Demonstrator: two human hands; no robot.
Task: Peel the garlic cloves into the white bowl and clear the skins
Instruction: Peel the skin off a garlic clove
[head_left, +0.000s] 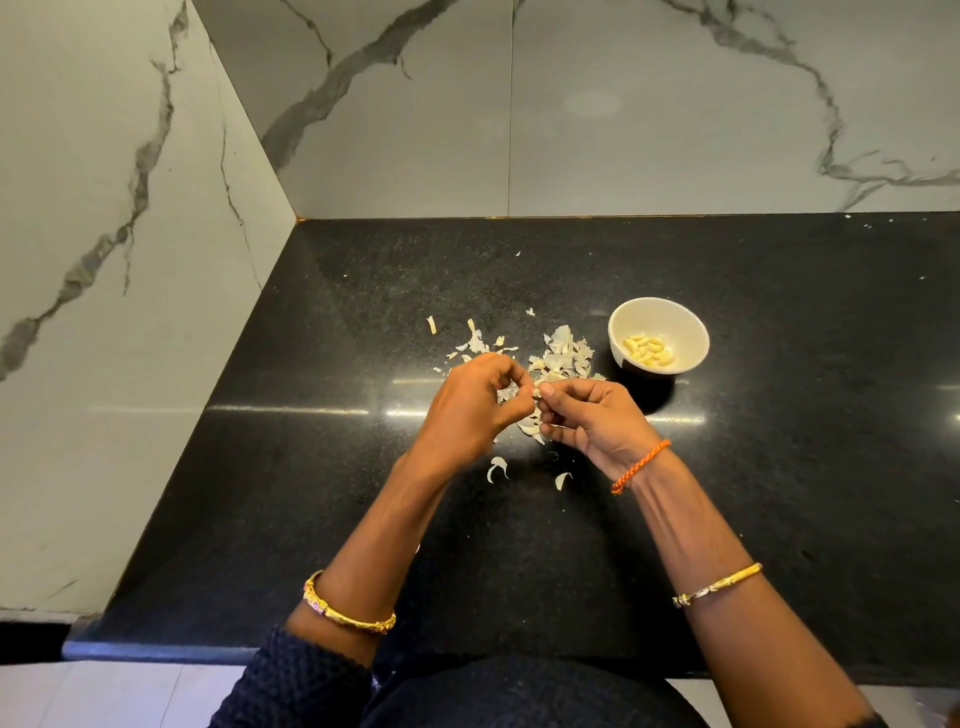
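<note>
Both hands (537, 410) pinch one garlic clove (536, 391), mostly hidden | skins (558, 353) partly covered

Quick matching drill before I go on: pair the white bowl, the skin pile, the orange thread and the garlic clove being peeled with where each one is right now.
Things:
1. white bowl
2. skin pile
3. orange thread
4. garlic clove

Places:
a. around the right wrist
b. pinched between the left hand and right hand
c. on the black counter, right of the hands, holding peeled cloves
d. scattered on the counter just beyond the hands

Pairs: 1-c, 2-d, 3-a, 4-b
</note>
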